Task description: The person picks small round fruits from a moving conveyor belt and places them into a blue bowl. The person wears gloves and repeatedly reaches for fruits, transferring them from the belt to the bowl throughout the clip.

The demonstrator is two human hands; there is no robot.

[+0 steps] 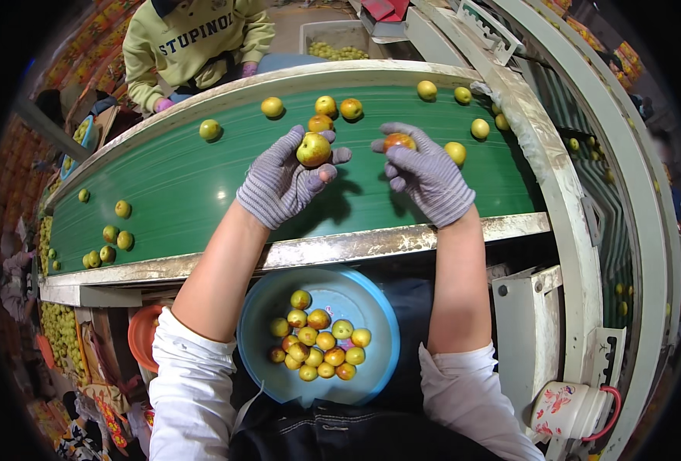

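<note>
My left hand (pixel 286 176), in a striped grey knitted glove with a bare fingertip, holds a yellow-green jujube fruit (pixel 314 150) above a green conveyor belt (pixel 231 173). Held in the fingers of my gloved right hand (pixel 427 170) is a reddish-brown and yellow fruit (pixel 399 142), also over the belt. Several similar fruits (pixel 325 106) lie on the belt just beyond my hands, and others (pixel 456 153) to the right. Below the belt's near edge, at my lap, a light blue plastic basin (pixel 375 299) holds several yellow and reddish-brown fruits (pixel 318 318).
A worn metal rail (pixel 340 248) edges the belt's near side. Across it sits a co-worker (pixel 196 52) in a yellow sweatshirt. A curved machine frame (pixel 571 230) rises at right, near a white container with a red handle (pixel 565 410). An orange basin (pixel 141 337) stands left.
</note>
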